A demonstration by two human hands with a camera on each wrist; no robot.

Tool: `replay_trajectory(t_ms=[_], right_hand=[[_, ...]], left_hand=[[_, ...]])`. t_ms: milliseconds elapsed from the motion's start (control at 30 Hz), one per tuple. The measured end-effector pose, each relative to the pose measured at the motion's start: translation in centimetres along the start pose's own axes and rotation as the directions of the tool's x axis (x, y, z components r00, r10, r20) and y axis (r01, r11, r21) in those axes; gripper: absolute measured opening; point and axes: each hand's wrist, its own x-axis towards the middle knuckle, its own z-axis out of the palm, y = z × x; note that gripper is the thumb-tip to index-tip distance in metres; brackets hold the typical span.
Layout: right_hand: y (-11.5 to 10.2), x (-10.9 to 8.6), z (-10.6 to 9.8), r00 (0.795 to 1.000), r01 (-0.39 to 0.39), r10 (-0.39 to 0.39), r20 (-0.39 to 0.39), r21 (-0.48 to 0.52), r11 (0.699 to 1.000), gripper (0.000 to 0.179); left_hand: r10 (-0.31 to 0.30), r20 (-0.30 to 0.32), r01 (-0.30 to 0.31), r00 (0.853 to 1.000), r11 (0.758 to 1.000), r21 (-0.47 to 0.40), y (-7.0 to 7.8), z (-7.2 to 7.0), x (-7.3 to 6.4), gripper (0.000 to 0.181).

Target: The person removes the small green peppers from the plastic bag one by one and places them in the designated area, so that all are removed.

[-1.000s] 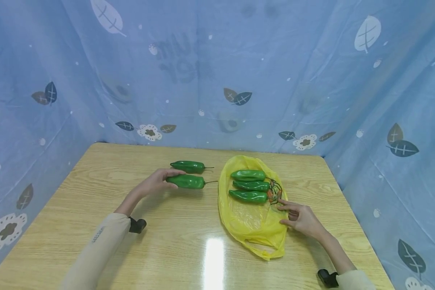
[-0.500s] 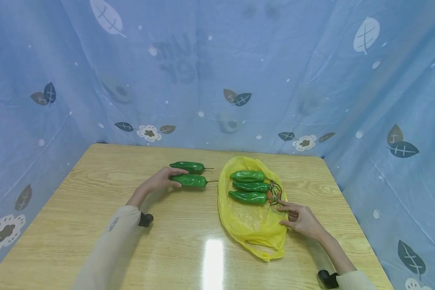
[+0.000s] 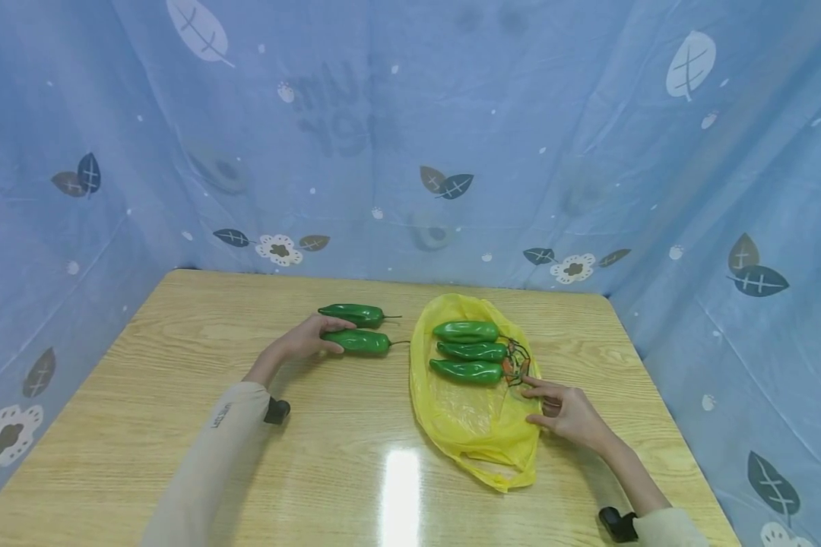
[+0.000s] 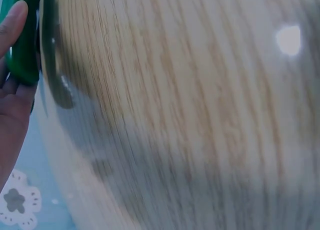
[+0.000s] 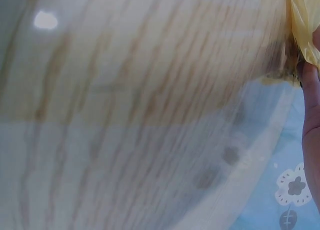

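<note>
Your left hand [image 3: 306, 338], thumb and fingers clamped on a long glossy green pepper [image 3: 366, 343], has edged it slightly toward the thin yellow plastic bag [image 3: 468, 416] alongside since a second ago; your right hand [image 3: 575, 416] still pinches the bag's edge.

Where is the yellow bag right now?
In the head view, the yellow bag lies on the table just right of centre, between the green pepper in the left hand and the right hand, which holds the bag's edge.
</note>
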Motion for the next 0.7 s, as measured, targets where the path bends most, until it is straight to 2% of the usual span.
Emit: replay_trajectory(t_ms=[267,700], right_hand=[[-0.3,-0.1,0.1,1.000,-0.005,0.005,0.007,0.003,1.000,0.039],[-0.6,-0.1,-0.1,1.000,0.019,-0.019,-0.005,-0.015,1.000,0.039]], left_hand=[[-0.039,0.039,0.040,0.998,0.999,-0.025,-0.7,-0.1,0.0,0.051],[-0.024,0.052,0.027,0.998,0.998,-0.060,-1.8,-0.3,0.4,0.056]])
